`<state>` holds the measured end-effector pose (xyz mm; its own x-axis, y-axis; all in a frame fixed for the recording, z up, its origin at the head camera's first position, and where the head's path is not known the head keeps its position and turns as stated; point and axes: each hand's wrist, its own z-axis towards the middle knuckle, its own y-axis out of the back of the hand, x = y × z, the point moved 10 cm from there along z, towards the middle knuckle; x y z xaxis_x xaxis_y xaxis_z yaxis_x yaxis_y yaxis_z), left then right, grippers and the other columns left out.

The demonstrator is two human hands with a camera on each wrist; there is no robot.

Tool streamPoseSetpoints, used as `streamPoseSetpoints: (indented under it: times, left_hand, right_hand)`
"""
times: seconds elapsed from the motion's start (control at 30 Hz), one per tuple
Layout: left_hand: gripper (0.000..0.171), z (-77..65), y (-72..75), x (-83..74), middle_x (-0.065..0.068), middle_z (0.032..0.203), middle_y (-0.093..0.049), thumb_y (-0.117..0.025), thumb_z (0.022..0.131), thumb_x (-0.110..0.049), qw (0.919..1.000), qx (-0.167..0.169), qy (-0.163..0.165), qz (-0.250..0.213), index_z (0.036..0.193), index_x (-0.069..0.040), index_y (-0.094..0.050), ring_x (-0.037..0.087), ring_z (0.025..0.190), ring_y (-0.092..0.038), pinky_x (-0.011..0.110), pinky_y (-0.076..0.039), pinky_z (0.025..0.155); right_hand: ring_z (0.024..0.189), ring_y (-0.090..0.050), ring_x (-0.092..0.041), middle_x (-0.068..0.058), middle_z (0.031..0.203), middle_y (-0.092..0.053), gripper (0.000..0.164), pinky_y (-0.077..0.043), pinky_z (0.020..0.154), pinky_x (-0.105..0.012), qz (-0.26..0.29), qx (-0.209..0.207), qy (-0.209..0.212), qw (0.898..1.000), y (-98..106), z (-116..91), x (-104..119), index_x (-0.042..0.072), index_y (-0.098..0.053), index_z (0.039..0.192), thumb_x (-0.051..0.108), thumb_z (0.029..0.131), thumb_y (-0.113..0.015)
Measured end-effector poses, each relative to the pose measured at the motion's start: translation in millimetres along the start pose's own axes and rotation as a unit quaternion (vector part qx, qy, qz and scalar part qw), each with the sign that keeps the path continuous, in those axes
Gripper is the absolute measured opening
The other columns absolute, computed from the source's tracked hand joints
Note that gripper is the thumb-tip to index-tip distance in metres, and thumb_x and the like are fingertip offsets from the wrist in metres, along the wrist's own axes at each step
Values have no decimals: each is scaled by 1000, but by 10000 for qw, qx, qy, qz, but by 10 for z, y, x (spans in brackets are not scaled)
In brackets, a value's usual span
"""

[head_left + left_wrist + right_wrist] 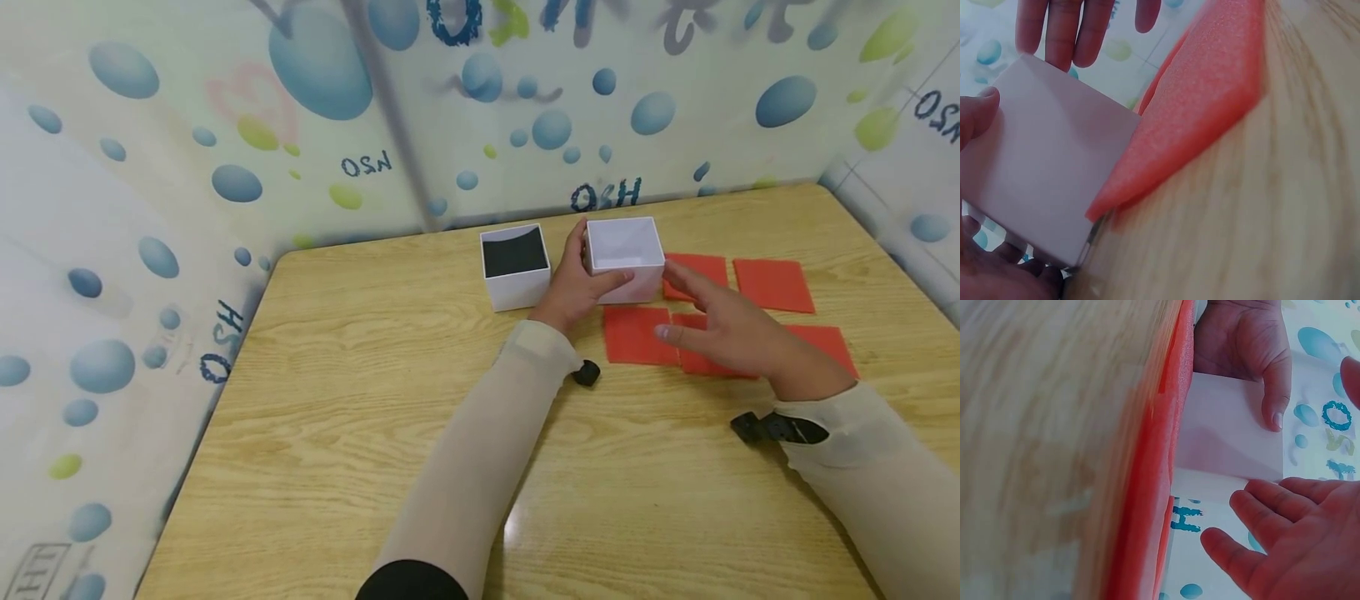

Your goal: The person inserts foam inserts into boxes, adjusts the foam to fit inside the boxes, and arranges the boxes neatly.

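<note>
My left hand [573, 287] grips a white open-topped box [630, 285], its thumb across the front wall and the other fingers around the left side. The inside of this box looks white. Fingers straight and spread, my right hand [731, 325] is by the box's right side; in the right wrist view the fingertips [1254, 487] lie close to it, and I cannot tell whether they touch. Beneath that hand lie red square sheets, one [641, 336] in front of the box and another [697, 271] to its right.
Left of the held box stands a second white box [517, 290] with a black piece [514, 253] inside. More red squares [775, 285] lie flat on the wooden table [337, 400] toward the right. A patterned wall sheet [420, 100] rises behind the table's back edge.
</note>
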<state>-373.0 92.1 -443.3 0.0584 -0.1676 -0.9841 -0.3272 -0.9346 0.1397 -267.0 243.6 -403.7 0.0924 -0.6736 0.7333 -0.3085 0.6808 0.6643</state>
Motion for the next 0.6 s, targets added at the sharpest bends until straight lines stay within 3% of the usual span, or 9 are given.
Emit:
streamPoseSetpoints:
  times: [0.23,0.47,0.6]
  left_hand:
    - [106,23,10,1,-6,158,-44,-86,90,-27,9999,34,-129,-45,166,-45,-14,14,134,-48,40,-42,120]
    - [105,31,10,-9,-7,157,-44,-86,91,-26,9998,47,-178,-29,166,-45,-15,14,131,-49,38,-44,118]
    - [105,28,7,-18,-6,159,-42,-86,90,-27,9998,18,-167,45,166,-46,-16,15,134,-47,41,-43,119]
  right_hand:
    - [157,-24,-46,-18,173,-25,101,-28,118,-74,-128,18,-110,9999,9,14,-26,12,-9,171,37,99,-75]
    - [147,-38,-51,-27,164,-39,94,-36,114,-72,-864,234,-247,9957,-46,33,-133,-1,-31,163,41,94,-80]
    - [146,-38,-52,-29,162,-40,96,-35,114,-73,-1078,460,-158,9930,-103,28,-142,-3,-34,161,44,92,-82]
